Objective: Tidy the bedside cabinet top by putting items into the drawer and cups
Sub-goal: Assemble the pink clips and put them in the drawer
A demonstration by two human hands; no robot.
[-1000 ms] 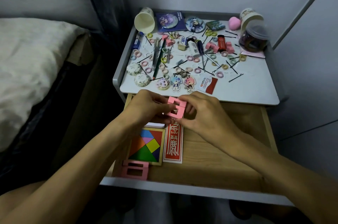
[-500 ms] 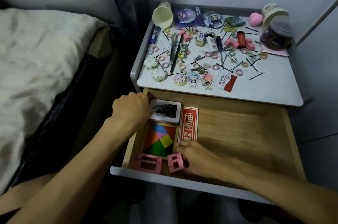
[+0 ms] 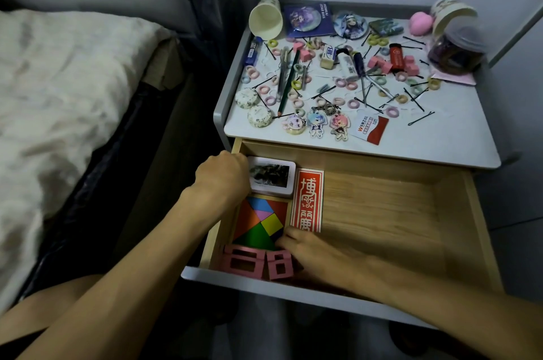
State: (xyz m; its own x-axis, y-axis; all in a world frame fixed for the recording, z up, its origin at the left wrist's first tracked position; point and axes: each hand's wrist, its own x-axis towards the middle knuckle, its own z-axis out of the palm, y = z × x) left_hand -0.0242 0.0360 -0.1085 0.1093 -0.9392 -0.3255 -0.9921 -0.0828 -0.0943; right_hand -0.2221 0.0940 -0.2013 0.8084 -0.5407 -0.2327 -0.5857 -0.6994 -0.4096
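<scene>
Since a second ago the small pink piece (image 3: 279, 267) has come down and is sitting at the drawer (image 3: 382, 212) front beside a wider pink piece (image 3: 242, 262). Right hand (image 3: 313, 253) is touching its right side, fingers bent, grip unclear. Tangram (image 3: 261, 221) is lying just behind. Left hand (image 3: 223, 177) is curling at the drawer's left wall beside a white tin (image 3: 271, 176); hold hidden. Farther, paper cup (image 3: 266, 20) is lying tipped on the cluttered cabinet top (image 3: 440, 139).

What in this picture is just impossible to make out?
Head view:
- left hand: fingers hidden behind its own knuckles; what it holds is unclear.
- right hand: fingertips blurred beside the small pink block; contact unclear.
- jar: contents dark behind cloudy plastic.
- red-and-white card: print too small.
</scene>
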